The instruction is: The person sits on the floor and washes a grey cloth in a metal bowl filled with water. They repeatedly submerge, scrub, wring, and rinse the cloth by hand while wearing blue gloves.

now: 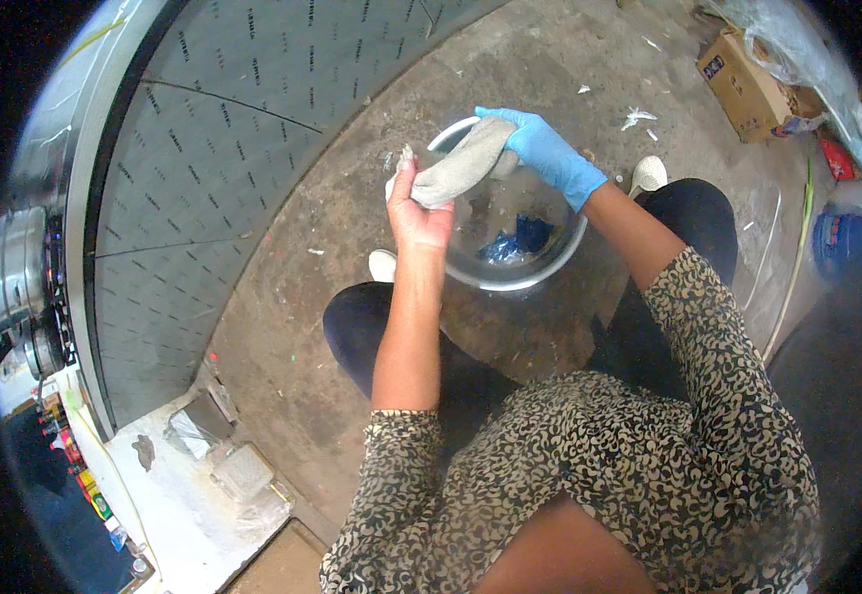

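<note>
A damp-looking grey cloth (464, 165), bunched lengthwise, is stretched between my two hands over a round metal basin (512, 284). My bare left hand (425, 215) grips its near-left end, palm up, with some cloth showing past the fingers. At the far-right end, my right hand (549, 154) in a blue disposable glove is closed around it. A shorter fold hangs below the gloved hand. Inside the basin is murky water, with a crumpled, shiny dark blue thing (516, 237) whose kind I cannot tell. The basin stands on the floor between my feet.
A grey panelled counter side (230, 134) rises at left, with metal pots (18, 267) above. Lower left is a white ledge (178, 490) with bottles behind. At right are a cardboard box (746, 85), a blue water jug (854, 241) and litter on the concrete floor (312, 327).
</note>
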`<move>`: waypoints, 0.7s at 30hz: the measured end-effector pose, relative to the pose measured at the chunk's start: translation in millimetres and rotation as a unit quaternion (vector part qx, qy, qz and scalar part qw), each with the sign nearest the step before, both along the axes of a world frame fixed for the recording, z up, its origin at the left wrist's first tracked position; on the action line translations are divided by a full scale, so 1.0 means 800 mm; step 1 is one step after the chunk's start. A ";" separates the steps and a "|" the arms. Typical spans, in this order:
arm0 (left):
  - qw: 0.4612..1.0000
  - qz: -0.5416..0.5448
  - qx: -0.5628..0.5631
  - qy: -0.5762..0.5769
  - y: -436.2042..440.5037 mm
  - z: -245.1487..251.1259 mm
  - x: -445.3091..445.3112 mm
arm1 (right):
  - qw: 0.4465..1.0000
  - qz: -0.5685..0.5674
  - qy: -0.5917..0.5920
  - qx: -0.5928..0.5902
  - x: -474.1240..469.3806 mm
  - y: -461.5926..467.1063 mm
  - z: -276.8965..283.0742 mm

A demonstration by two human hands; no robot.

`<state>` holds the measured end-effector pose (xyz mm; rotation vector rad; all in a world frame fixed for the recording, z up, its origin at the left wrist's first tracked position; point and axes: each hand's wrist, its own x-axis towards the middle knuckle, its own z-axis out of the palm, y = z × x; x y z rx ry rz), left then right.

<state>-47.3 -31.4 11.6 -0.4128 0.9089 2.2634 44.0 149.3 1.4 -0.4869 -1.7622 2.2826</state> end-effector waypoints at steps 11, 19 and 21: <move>0.995 -0.049 0.082 -0.003 0.013 0.011 0.023 | 0.852 0.025 0.158 0.499 0.047 -0.147 0.085; 0.992 -0.117 0.039 -0.007 0.032 0.007 0.058 | 0.917 -0.184 0.002 0.355 -0.024 -0.067 0.001; 0.993 -0.116 0.016 -0.023 0.026 -0.001 0.049 | 0.944 -0.174 0.009 0.282 -0.021 -0.077 0.000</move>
